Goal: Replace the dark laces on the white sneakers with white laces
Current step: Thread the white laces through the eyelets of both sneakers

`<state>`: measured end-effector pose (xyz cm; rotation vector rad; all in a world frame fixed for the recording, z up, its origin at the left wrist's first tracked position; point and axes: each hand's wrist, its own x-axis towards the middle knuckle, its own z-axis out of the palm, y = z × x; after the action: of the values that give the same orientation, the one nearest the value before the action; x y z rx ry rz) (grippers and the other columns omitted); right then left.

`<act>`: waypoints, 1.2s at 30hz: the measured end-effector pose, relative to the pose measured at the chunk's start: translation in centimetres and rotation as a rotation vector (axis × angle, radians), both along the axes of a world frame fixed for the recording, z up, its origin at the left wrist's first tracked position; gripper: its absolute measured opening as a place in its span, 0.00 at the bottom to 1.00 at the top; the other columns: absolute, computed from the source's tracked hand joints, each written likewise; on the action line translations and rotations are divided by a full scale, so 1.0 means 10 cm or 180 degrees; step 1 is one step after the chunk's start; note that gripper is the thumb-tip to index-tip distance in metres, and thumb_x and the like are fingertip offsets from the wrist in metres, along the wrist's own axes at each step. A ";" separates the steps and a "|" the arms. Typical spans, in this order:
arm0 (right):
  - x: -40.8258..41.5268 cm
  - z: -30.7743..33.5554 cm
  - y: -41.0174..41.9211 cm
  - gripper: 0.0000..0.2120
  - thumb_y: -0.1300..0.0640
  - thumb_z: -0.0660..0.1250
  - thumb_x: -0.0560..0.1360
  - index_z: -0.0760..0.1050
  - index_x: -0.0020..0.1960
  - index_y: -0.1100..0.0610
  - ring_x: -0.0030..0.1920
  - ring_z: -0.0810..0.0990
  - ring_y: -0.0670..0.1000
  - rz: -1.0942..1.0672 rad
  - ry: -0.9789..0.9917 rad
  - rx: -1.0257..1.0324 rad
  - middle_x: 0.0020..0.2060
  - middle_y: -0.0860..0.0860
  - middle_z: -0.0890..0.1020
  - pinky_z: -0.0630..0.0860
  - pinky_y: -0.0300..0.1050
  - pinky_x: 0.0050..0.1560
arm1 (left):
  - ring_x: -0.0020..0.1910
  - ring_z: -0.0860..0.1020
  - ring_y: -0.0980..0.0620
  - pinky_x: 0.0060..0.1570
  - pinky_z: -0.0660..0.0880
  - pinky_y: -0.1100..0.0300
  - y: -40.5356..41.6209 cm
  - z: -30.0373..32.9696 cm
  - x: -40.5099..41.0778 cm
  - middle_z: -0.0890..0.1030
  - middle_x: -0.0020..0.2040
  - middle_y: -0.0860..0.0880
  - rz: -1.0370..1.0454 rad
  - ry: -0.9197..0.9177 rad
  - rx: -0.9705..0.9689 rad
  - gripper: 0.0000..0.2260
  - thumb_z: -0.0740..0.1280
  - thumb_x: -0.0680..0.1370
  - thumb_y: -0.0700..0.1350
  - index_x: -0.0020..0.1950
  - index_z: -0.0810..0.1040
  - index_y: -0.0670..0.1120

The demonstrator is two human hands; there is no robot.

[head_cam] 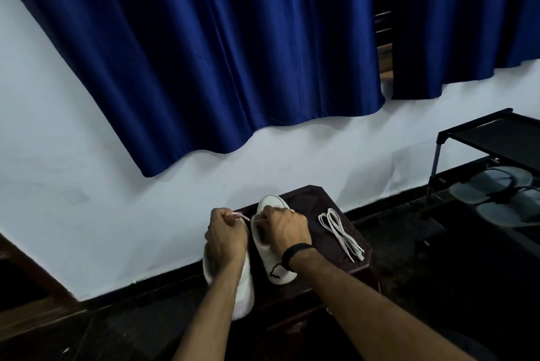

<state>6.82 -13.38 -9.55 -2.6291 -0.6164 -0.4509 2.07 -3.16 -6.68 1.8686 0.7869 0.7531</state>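
Note:
Two white sneakers stand on a small dark stool [330, 205] by the wall. The left sneaker [244, 287] lies under my left wrist, its heel toward me. My left hand [225, 236] is closed on a pale lace end [241, 216] that sticks out past the knuckles. The right sneaker [274, 255] points away from me; my right hand [285, 229] grips it over the tongue area. A short piece of dark lace [274, 270] hangs by its heel. A bundle of white laces [340, 232] lies on the stool to the right.
A white wall [102, 185] with blue curtains [219, 53] rises behind the stool. A black shoe rack [496, 138] with grey sandals [508, 197] stands at the right. The floor around is dark.

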 end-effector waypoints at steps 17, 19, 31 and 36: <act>-0.16 0.08 0.02 0.23 0.51 0.44 0.68 0.78 0.37 0.56 0.39 0.81 0.56 -0.0177 -0.0570 0.0107 0.30 0.52 0.81 0.75 0.49 0.36 | 0.62 0.74 0.44 0.61 0.68 0.50 0.54 0.25 -0.26 0.78 0.62 0.47 -0.0506 0.0561 0.2376 0.18 0.66 0.74 0.37 0.64 0.76 0.47; -0.16 0.09 0.00 0.20 0.51 0.47 0.69 0.77 0.39 0.55 0.41 0.81 0.55 -0.0201 -0.0346 -0.0024 0.32 0.51 0.82 0.76 0.48 0.37 | 0.60 0.78 0.47 0.60 0.71 0.54 0.38 0.12 -0.10 0.82 0.59 0.51 -0.1313 0.0943 0.2277 0.18 0.63 0.75 0.40 0.63 0.77 0.51; 0.27 0.20 -0.33 0.05 0.53 0.66 0.72 0.76 0.48 0.49 0.47 0.77 0.55 -0.0050 0.0193 0.0869 0.42 0.52 0.80 0.67 0.43 0.39 | 0.42 0.77 0.42 0.42 0.73 0.48 0.24 -0.33 0.04 0.79 0.37 0.46 -0.1185 0.0492 0.1817 0.12 0.63 0.75 0.38 0.34 0.69 0.49; 0.39 0.48 -0.35 0.03 0.59 0.70 0.71 0.78 0.41 0.52 0.43 0.82 0.50 -0.0520 0.0922 0.1768 0.34 0.44 0.80 0.71 0.36 0.36 | 0.43 0.79 0.40 0.42 0.73 0.50 0.18 -0.27 -0.02 0.81 0.40 0.44 -0.0806 0.0572 0.2156 0.05 0.66 0.74 0.39 0.38 0.78 0.43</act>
<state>10.76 -16.91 -4.74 -2.1558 -0.1498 -0.2341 1.85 -1.34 -9.36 2.6132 0.4045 0.7496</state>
